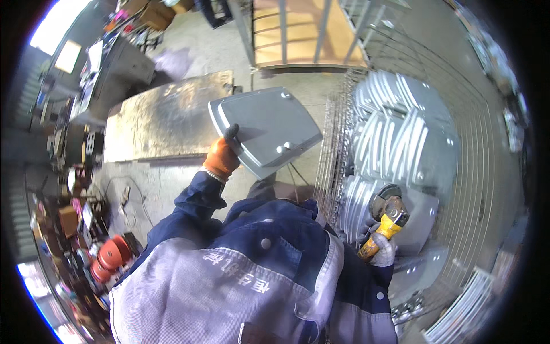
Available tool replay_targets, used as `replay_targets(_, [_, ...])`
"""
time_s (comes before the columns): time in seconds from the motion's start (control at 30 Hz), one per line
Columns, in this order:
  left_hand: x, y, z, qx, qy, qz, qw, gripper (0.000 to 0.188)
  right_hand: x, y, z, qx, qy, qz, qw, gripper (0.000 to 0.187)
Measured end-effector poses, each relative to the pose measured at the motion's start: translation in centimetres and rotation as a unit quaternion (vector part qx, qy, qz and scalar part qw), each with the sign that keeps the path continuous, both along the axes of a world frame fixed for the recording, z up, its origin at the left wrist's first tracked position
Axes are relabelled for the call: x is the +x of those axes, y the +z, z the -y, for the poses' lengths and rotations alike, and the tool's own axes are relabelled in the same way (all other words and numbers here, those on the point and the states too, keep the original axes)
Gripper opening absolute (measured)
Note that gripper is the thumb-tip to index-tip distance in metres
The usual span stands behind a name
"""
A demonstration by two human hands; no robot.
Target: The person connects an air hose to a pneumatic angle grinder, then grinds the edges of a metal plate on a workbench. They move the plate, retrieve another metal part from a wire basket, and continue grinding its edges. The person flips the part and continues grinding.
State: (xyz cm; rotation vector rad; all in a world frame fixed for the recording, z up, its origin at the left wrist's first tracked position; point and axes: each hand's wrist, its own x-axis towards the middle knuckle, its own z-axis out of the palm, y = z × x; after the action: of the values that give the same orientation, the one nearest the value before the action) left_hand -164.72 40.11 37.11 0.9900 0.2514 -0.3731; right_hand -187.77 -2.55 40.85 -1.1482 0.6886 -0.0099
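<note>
In the head view my left hand (pixel 223 156), in an orange glove with dark fingertips, grips the edge of a grey metal panel (pixel 266 123). The panel is held up and tilted, with rounded corners and small round fittings on its face. My right hand (pixel 382 250), in a pale glove, is closed round the yellow body of an angle grinder (pixel 391 223). The grinder's disc (pixel 384 198) points away from me, over a wire rack (pixel 452 189). Several similar grey panels (pixel 395 146) stand in rows inside that rack, beside and beyond the grinder.
A worn flat board (pixel 166 120) lies at the left, beyond my left arm. A metal frame with a wooden deck (pixel 303 34) stands ahead. Orange-red round objects (pixel 112 255) and clutter line the left side, with a cable (pixel 134 195) on the floor. A person's legs (pixel 215 12) show far ahead.
</note>
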Motion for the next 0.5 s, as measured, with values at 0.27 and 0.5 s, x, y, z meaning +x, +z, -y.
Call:
replay_targets(0.27, [-4.5,-6.0,-15.8,0.175,0.231,0.017,0.957,0.044,9.3,1.0,-7.9,0.060,0.231,-0.058,0.969,0.029])
replay_targets(0.5, [-4.3,-14.8,-29.9,0.307,0.321,0.042,0.895,0.026,17.1,0.0,-19.0,0.054,0.336,-0.084,0.936,0.027])
